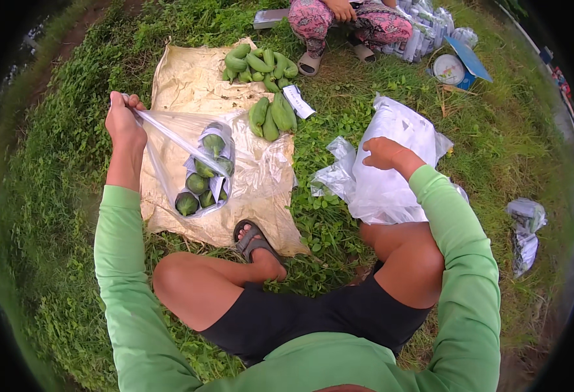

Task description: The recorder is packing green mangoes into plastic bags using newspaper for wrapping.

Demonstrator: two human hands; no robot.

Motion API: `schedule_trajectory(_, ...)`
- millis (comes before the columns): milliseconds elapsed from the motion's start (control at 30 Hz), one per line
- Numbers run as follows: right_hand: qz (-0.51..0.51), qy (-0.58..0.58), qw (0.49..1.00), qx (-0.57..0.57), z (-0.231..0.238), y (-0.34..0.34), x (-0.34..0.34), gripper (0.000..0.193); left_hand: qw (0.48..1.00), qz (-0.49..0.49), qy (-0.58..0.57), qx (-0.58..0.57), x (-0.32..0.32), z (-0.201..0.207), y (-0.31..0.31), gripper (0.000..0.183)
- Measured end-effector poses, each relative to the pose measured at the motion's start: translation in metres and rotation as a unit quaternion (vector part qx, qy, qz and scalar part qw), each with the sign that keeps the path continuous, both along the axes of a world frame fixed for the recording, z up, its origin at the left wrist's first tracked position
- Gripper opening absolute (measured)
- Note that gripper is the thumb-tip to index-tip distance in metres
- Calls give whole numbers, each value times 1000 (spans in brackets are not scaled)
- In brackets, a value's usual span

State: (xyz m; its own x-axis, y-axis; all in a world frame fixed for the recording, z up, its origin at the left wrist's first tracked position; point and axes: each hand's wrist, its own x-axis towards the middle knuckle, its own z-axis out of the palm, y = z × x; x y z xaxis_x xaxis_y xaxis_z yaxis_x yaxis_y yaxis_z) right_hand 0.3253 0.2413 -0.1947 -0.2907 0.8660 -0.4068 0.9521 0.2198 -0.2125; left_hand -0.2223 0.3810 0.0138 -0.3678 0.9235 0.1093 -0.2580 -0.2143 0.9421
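My left hand (126,124) is raised at the left, closed on the gathered edge of a clear plastic bag (163,153). The bag slants down from it onto a pale sheet, its mouth pulled toward the hand. Inside lie several green fruits (197,183) that look like unripe papayas, some wrapped in printed paper (216,129). Over a pile of white plastic bags (391,189) on the right is my right hand (389,155), its fingers curled. Whether these fingers grip any plastic is hidden.
More long green fruits (259,63) are heaped on the pale sheet (189,78), with a smaller group (272,117) beside a paper slip (298,102). Another person (351,26) sits at the far side near wrapped bundles (427,29) and a round-dial scale (448,69). Crumpled plastic (526,232) lies on grass at right.
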Motion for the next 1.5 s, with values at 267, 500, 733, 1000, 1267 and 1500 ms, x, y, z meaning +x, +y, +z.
schedule_trajectory(267, -4, 61, 998, -34, 11, 2, -11, 52, 965, -73, 250, 31, -47, -5, 140, 45)
schedule_trajectory(500, -42, 79, 990, -106, 1, 1, -26, 51, 797, -182, 574, -49, -87, -149, 150, 57)
schedule_trajectory(733, -13, 87, 993, -79, -24, -33, -56, 95, 842, -150, 514, -58, -82, -256, 136, 52)
schedule_trajectory(1000, 43, -208, 977, -10, -58, -44, -45, 93, 718, -26, 696, -23, -70, -224, 111, 40)
schedule_trajectory(1267, -106, -68, 986, -106, -66, -64, 95, 61, 680, -360, 634, -74, 45, -180, 6, 43)
schedule_trajectory(1500, -190, 169, 967, 20, 33, -50, 84, 35, 538, -551, 638, 12, 176, -210, -72, 51)
